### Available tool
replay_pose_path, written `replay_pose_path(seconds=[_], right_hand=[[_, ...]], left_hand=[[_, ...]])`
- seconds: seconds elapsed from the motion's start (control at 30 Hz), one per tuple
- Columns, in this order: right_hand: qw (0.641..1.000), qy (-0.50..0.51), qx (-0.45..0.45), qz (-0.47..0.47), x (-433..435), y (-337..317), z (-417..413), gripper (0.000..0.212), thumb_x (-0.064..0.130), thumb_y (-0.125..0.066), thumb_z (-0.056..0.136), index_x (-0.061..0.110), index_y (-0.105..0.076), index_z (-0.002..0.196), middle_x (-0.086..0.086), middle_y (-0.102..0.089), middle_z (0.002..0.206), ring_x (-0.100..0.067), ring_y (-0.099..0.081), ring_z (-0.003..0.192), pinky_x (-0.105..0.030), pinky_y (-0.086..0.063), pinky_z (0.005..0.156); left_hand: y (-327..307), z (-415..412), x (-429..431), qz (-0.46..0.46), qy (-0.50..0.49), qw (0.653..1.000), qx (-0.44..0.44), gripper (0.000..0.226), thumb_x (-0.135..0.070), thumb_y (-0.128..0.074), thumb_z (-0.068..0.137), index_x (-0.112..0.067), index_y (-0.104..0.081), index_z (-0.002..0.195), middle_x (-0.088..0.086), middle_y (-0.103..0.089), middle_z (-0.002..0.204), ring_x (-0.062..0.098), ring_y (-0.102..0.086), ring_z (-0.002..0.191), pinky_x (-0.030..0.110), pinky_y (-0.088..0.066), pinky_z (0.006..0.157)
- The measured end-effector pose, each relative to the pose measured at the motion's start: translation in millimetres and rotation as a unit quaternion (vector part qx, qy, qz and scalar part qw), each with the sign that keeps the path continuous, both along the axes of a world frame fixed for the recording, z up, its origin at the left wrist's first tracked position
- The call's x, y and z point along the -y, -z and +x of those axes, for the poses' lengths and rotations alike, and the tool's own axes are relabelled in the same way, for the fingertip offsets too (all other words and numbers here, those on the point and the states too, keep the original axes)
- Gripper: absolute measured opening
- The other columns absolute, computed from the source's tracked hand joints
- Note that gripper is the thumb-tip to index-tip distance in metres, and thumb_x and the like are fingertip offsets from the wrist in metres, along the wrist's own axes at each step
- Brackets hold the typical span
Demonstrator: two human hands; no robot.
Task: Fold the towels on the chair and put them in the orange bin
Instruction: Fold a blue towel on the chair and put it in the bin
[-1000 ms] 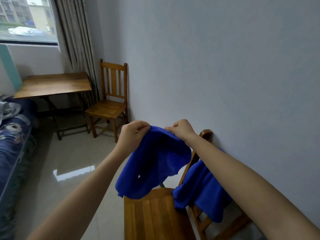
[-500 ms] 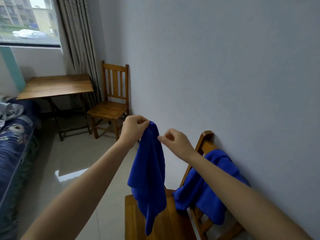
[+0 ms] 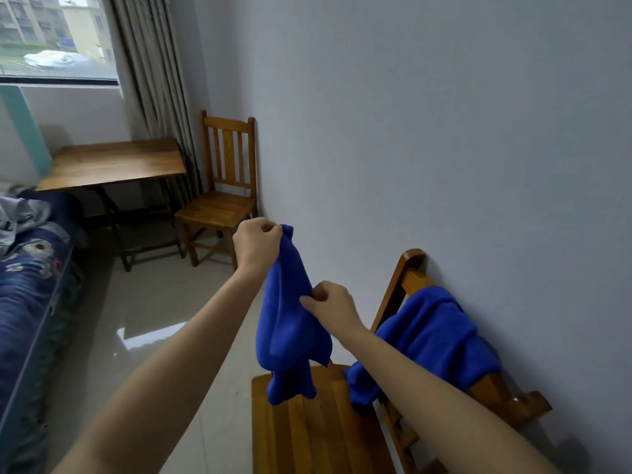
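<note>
- My left hand is gripping the towel by its top, letting it hang above the chair.
- My right hand is pinching its edge lower down.
- Another towel is draping over the chair back.

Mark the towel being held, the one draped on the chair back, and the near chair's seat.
held towel (image 3: 287, 336): head view, middle of the hanging cloth.
draped towel (image 3: 434, 336): head view, upper fold over the backrest.
near chair (image 3: 325, 436): head view, bare seat slats.
</note>
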State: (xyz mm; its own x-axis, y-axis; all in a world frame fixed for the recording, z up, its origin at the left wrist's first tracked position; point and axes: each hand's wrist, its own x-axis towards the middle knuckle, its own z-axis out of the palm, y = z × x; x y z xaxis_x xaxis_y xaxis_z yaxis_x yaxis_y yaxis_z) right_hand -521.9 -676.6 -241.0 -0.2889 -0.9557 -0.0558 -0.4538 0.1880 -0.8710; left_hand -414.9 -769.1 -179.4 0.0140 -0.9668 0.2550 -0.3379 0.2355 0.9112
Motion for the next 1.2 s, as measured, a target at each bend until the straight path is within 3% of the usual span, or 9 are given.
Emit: replay_pose_path(seconds=[0.23, 0.33, 0.43, 0.5, 0.6, 0.77, 0.9, 1.07, 1.2], right_hand=[[0.998, -0.012, -0.003, -0.054, 10, -47, -34, 0.008, 0.015, -0.062, 0.087, 0.015, -0.057, 0.081, 0.001, -0.056, 0.075, -0.013, -0.053, 0.072, -0.022, -0.045, 0.069], [0.992, -0.087, -0.082, -0.051, 18, -68, -38, 0.004, 0.014, -0.063, 0.085, 0.015, -0.065, 0.082, -0.003, -0.063, 0.08, -0.012, -0.055, 0.075, -0.022, -0.046, 0.074], [0.969, -0.163, -0.182, -0.022, 24, -80, -39, 0.012, 0.013, -0.063, 0.084, 0.008, -0.072, 0.09, -0.008, -0.069, 0.093, -0.01, -0.056, 0.083, -0.022, -0.045, 0.079], [0.964, -0.185, -0.189, -0.008, 27, -83, -39, 0.013, 0.012, -0.062, 0.085, 0.006, -0.072, 0.089, -0.009, -0.07, 0.094, -0.01, -0.057, 0.083, -0.019, -0.043, 0.077], [0.973, -0.178, -0.147, 0.001, 28, -85, -43, 0.013, 0.011, -0.06, 0.087, 0.006, -0.071, 0.088, -0.011, -0.069, 0.093, -0.018, -0.06, 0.089, -0.028, -0.046, 0.082], [0.981, -0.185, -0.029, 0.054, 20, -76, -63, 0.015, 0.01, -0.06, 0.087, 0.016, -0.065, 0.1, -0.004, -0.066, 0.096, -0.016, -0.061, 0.091, -0.024, -0.049, 0.079], [0.979, -0.169, -0.026, 0.111, 8, -50, -82, 0.019, 0.005, -0.063, 0.083, -0.002, -0.065, 0.101, -0.011, -0.064, 0.093, -0.021, -0.058, 0.088, -0.029, -0.047, 0.081], [0.993, -0.074, 0.088, 0.024, -1, -41, -93, 0.017, 0.01, -0.06, 0.086, 0.008, -0.067, 0.102, -0.005, -0.069, 0.102, -0.018, -0.06, 0.099, -0.037, -0.042, 0.097], [0.989, -0.089, 0.106, -0.06, 4, -59, -78, 0.012, 0.004, -0.055, 0.09, 0.011, -0.063, 0.095, -0.002, -0.067, 0.09, -0.007, -0.064, 0.082, -0.02, -0.052, 0.08]], left_hand=[[47, 22, 12, 0.101, -0.004, 0.99, 0.095, 0.021, -0.014, -0.058, 0.085, -0.016, -0.063, 0.065, 0.007, -0.064, 0.067, 0.026, -0.065, 0.07, 0.039, -0.056, 0.07], [56, 17, 5, 0.117, 0.028, 0.978, 0.168, 0.009, -0.017, -0.058, 0.086, -0.015, -0.063, 0.079, 0.005, -0.066, 0.084, 0.02, -0.061, 0.076, 0.036, -0.052, 0.072], [48, 11, 1, 0.101, 0.147, 0.981, 0.081, 0.026, -0.006, -0.052, 0.087, -0.011, -0.061, 0.112, 0.002, -0.062, 0.106, 0.015, -0.057, 0.096, 0.03, -0.047, 0.083], [40, 12, -3, 0.163, 0.307, 0.938, -0.006, 0.039, -0.001, -0.051, 0.085, -0.015, -0.057, 0.12, 0.0, -0.063, 0.115, 0.015, -0.056, 0.11, 0.031, -0.043, 0.096], [40, 11, -8, 0.212, 0.412, 0.886, -0.008, 0.028, -0.012, -0.058, 0.082, -0.021, -0.065, 0.107, -0.002, -0.069, 0.106, 0.015, -0.062, 0.105, 0.031, -0.045, 0.094], [41, 8, -14, 0.157, 0.323, 0.93, -0.078, 0.009, -0.007, -0.058, 0.087, -0.009, -0.067, 0.087, 0.004, -0.069, 0.085, 0.011, -0.066, 0.079, 0.018, -0.052, 0.069], [33, 12, -14, 0.132, 0.331, 0.926, -0.121, 0.012, -0.003, -0.056, 0.088, -0.009, -0.065, 0.083, 0.003, -0.066, 0.077, 0.01, -0.064, 0.07, 0.02, -0.053, 0.068], [31, 21, -7, 0.138, 0.307, 0.932, -0.134, 0.013, -0.003, -0.054, 0.088, -0.01, -0.064, 0.082, 0.006, -0.064, 0.079, 0.019, -0.059, 0.077, 0.031, -0.049, 0.074], [36, 20, -8, 0.157, 0.34, 0.925, -0.063, 0.011, -0.004, -0.054, 0.089, -0.011, -0.061, 0.084, -0.003, -0.067, 0.074, 0.014, -0.062, 0.075, 0.024, -0.05, 0.073]])
